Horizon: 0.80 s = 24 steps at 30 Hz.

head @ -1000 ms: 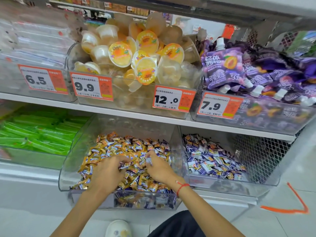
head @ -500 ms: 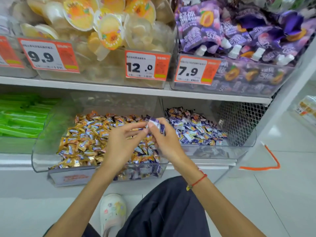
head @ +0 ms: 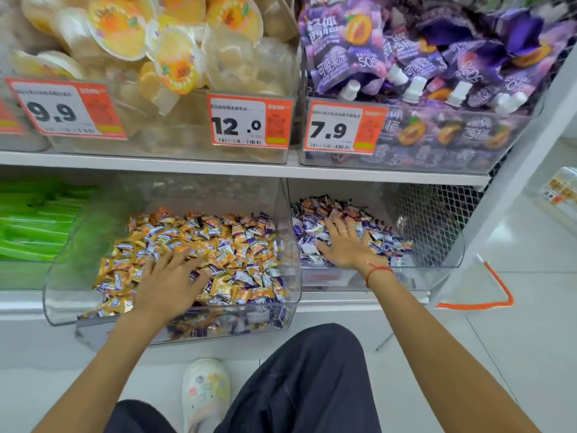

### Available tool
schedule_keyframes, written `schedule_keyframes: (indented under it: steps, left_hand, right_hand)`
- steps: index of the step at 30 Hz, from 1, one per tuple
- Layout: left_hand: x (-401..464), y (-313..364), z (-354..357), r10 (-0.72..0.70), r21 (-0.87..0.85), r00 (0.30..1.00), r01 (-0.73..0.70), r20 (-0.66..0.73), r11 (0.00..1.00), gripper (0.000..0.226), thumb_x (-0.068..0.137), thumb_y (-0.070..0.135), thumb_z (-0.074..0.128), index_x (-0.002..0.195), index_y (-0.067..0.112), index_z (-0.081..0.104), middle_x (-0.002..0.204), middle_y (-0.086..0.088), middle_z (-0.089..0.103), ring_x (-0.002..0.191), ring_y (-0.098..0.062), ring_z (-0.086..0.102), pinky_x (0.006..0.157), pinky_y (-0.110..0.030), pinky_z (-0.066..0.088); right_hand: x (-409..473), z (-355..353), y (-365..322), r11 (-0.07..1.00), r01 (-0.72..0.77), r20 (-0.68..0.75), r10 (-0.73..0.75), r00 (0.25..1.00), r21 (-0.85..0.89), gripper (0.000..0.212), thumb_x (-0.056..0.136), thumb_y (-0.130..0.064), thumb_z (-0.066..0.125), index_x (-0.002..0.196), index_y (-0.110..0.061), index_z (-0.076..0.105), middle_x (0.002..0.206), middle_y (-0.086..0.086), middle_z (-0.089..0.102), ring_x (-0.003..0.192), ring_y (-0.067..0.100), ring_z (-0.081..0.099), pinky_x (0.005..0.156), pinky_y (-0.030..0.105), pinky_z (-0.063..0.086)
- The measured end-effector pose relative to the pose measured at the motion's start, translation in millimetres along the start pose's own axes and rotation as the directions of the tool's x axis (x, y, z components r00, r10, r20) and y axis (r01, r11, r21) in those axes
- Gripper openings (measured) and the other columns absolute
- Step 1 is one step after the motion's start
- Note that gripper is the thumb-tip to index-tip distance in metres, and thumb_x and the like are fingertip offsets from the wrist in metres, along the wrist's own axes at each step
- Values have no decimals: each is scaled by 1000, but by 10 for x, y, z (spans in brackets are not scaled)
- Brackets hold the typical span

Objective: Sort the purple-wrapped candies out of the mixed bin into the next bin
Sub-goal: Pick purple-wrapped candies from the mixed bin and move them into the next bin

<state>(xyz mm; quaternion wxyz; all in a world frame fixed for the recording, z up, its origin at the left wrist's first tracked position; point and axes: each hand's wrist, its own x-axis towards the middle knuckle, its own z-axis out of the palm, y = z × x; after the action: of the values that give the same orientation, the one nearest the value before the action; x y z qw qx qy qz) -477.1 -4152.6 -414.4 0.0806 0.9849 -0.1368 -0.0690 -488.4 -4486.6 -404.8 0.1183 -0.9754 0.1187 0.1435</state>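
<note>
Half a second ago I had both hands raised together over the mixed bin, pinching a purple-wrapped candy between them; now they have parted. My right hand [head: 342, 245] has crossed into the next bin [head: 437, 276] and lies palm down, fingers spread wide, on the heap of purple-wrapped candies [head: 315, 223] there. I cannot tell whether anything sits under the palm. A red string bracelet [head: 376, 272] circles that wrist. My left hand [head: 170, 281] rests flat on the pile in the mixed bin [head: 62, 295], fingers relaxed and splayed, gripping nothing that I can see. That pile is mostly orange-wrapped candies [head: 175, 232] with purple ones scattered through it, several more showing along the clear front wall. Both bins are clear plastic, side by side on the lower shelf. To the left lie green packets [head: 34, 223]. On the shelf above stand jelly cups [head: 175, 57] and purple drink pouches [head: 406, 57], with price tags reading 9.9 [head: 62, 109], 12.0 [head: 249, 123] and 7.9 [head: 343, 128]. Below, my dark trousers [head: 296, 385] and a white shoe [head: 204, 392] show.
</note>
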Motion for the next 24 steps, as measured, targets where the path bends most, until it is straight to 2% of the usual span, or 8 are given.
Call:
schedule_keyframes:
  steps: [2,5,8,10,12,15,21,24]
  left_hand:
    - [-9,-17,-58,25,4,999,-25,24,1000,55,96,58,27,145,34,35,158,7,17,145,-22,14,117,-45,8]
    - [-36,-153,-146,48,144,997,-40,-54,989,53,93,63,30,134,37,50,149,6,37,140,-19,28,114,-44,16]
    - [-59,-390,-210,34,149,982,-6,-186,989,46,90,63,38,117,37,65,128,3,60,125,-24,48,107,-47,28]
    - [-61,-510,-204,2,59,972,12,-236,998,52,82,61,38,112,32,69,119,-2,66,116,-27,56,102,-47,35]
    - [-84,-536,-162,-33,-33,972,26,-234,999,59,81,61,31,118,31,65,126,-1,62,119,-28,54,101,-45,34]
    - [-112,-535,-67,-60,-138,970,27,-236,990,65,81,63,21,127,35,59,137,3,53,128,-24,44,105,-43,28]
    - [-90,-556,-8,-81,-167,959,36,-271,985,59,84,61,24,130,39,54,138,10,50,133,-16,38,109,-37,25]
    - [-82,-534,-16,-117,-201,945,56,-305,978,47,86,54,40,123,35,61,133,7,55,127,-18,45,107,-39,32]
  right_hand:
    - [-45,-54,-9,998,19,-41,-17,999,54,68,98,-56,30,153,-29,0,161,0,-9,147,26,-12,114,59,-8]
    - [-286,-71,-139,984,82,-330,-24,944,161,55,100,-45,39,150,-32,22,160,-2,10,148,25,-1,115,58,0]
    - [-622,-126,-445,931,320,-567,-169,806,178,35,100,-27,47,135,-24,52,145,3,44,138,26,28,113,49,22]
    - [-765,-191,-746,859,493,-629,-308,714,139,26,97,-22,48,116,-21,66,122,0,62,120,20,46,101,30,34]
    - [-721,-211,-1080,813,564,-540,-413,733,144,25,97,-19,48,110,-21,69,113,-3,65,111,15,51,91,22,36]
    - [-333,-99,-1509,844,506,-304,-442,844,179,27,100,-24,43,120,-24,62,123,1,59,114,19,53,91,36,47]
    - [689,308,-2008,976,173,-39,-169,985,132,47,100,-43,35,141,-21,39,140,13,43,130,41,33,107,53,31]
    - [771,758,-1950,975,-11,192,-33,981,224,46,95,-45,42,131,-18,50,130,13,51,118,41,43,104,55,35]
